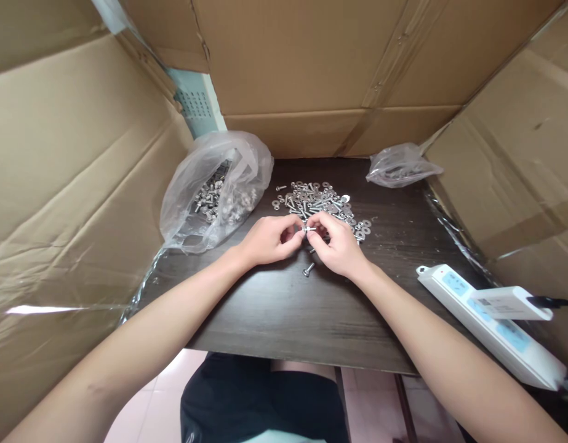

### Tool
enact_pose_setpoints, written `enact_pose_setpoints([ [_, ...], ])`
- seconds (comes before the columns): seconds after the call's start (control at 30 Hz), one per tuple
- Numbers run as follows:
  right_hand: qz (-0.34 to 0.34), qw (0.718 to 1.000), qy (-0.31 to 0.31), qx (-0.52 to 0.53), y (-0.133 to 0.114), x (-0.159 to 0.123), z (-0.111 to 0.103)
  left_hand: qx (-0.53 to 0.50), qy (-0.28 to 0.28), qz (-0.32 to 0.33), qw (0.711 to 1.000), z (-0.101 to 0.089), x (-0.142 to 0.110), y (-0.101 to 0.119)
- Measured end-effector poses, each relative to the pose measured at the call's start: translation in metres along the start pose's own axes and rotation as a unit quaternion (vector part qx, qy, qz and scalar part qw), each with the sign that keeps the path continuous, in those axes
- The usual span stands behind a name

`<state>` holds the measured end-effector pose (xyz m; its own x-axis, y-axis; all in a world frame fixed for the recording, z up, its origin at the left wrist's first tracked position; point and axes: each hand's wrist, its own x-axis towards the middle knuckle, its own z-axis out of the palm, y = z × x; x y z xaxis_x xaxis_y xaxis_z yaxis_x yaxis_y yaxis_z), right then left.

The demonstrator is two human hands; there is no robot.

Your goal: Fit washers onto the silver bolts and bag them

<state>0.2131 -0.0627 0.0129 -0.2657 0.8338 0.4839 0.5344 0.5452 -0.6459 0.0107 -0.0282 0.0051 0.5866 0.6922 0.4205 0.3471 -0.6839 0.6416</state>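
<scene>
My left hand (271,239) and my right hand (335,243) meet over the middle of the dark wooden table (274,314). Both pinch one small silver bolt (308,229) between their fingertips; something like a washer or nut sits on it. Just behind the hands lies a loose pile of silver bolts and washers (318,200). One single bolt (308,269) lies on the table just below my right hand.
A clear plastic bag (214,194) holding several bolts sits at the left back. A smaller crumpled plastic bag (401,165) lies at the right back. A white power strip (491,323) rests at the right edge. Cardboard walls (71,184) enclose the table on three sides.
</scene>
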Motion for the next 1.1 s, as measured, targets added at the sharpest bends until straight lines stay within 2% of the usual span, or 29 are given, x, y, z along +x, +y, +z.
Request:
enact_pose_setpoints([
  [0.2,0.008,1.0,-0.02,-0.015,0.0013,0.0007,0.0011,-0.003,-0.001,0.008,1.0,-0.0006,0.0004,0.0011],
  [0.63,0.011,1.0,-0.006,0.007,-0.0001,-0.0005,-0.0009,-0.003,0.002,0.003,1.0,-0.0007,0.0,0.0002],
  [1.1,0.009,0.999,-0.005,-0.032,0.0024,0.0004,0.0013,0.011,0.004,0.019,1.0,-0.0007,-0.0002,-0.0003],
])
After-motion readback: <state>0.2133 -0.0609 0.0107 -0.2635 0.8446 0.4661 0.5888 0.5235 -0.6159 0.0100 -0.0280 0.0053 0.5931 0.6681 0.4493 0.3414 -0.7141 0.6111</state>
